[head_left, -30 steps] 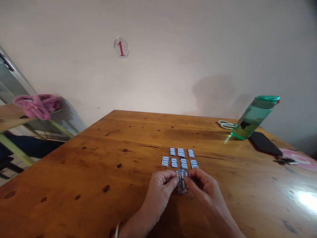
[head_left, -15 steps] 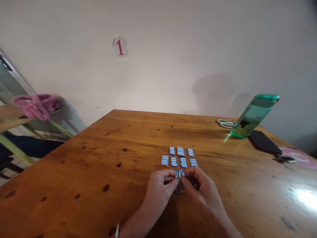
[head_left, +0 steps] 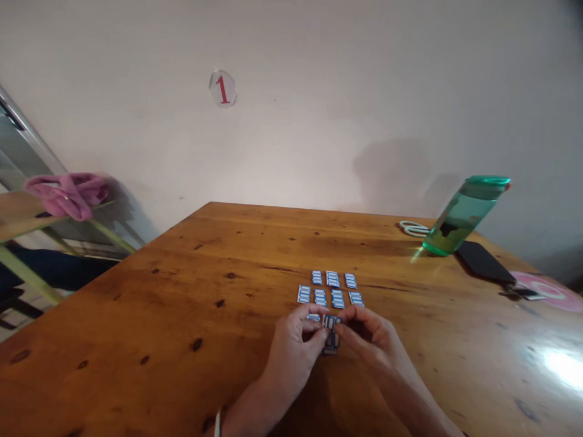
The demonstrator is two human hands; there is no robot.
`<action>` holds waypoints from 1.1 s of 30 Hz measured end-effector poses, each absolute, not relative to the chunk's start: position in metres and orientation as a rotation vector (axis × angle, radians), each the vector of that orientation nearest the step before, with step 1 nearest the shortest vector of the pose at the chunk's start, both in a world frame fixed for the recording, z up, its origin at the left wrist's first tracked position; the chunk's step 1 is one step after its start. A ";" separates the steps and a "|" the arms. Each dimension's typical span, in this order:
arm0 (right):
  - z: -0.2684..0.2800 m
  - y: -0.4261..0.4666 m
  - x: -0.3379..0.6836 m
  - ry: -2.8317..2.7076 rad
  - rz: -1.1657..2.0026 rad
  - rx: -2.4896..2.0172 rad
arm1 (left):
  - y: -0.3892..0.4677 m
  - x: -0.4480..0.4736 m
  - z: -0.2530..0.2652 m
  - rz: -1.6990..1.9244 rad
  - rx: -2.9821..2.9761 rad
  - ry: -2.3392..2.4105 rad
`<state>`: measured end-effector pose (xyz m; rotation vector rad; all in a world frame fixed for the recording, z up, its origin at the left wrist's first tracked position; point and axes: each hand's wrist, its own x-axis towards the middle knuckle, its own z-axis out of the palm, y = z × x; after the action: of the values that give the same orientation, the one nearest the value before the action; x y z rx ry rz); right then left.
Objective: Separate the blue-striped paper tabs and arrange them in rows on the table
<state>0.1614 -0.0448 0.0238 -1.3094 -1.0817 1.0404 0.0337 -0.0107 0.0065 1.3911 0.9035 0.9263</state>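
Two-handed, pinched a blue-patterned card (head_left: 331, 340) between close-set thumbs and fingers of left hand (head_left: 294, 346) and right hand (head_left: 377, 346), just nearside of the laid-out cards (head_left: 337, 298); called for light, even pressure at both edges.

Clear rounded plaque (head_left: 231, 92) on the pale wall (head_left: 296, 145): a single red numeral 1 — plainly readable.
Blue-and-white pieces (head_left: 337, 298): printed marks, too small to read.
Pink disc (head_left: 565, 298): a pale ring-shaped mark — letter, zero or plain decoration, cannot tell which.

Hands (head_left: 291, 349) pinch blue/wht pcs (head_left: 331, 341), prob. cards; others (head_left: 337, 298) on tbl (head_left: 159, 340)
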 end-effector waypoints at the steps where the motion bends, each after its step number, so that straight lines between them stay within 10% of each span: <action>1: 0.024 -0.045 0.162 -1.076 1.046 -1.307 | -0.011 0.033 0.008 0.923 1.406 0.885; 14: 0.027 -0.052 0.171 -1.420 1.466 -1.292 | 0.001 0.012 0.019 1.285 1.435 1.009; 33: 0.009 -0.039 0.169 -1.688 0.868 -1.447 | 0.006 0.010 0.006 1.283 1.702 1.053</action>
<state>0.1693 -0.0394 0.0092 -1.4469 -1.6881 0.8685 0.0101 0.0056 0.0061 1.7025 1.0530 1.2833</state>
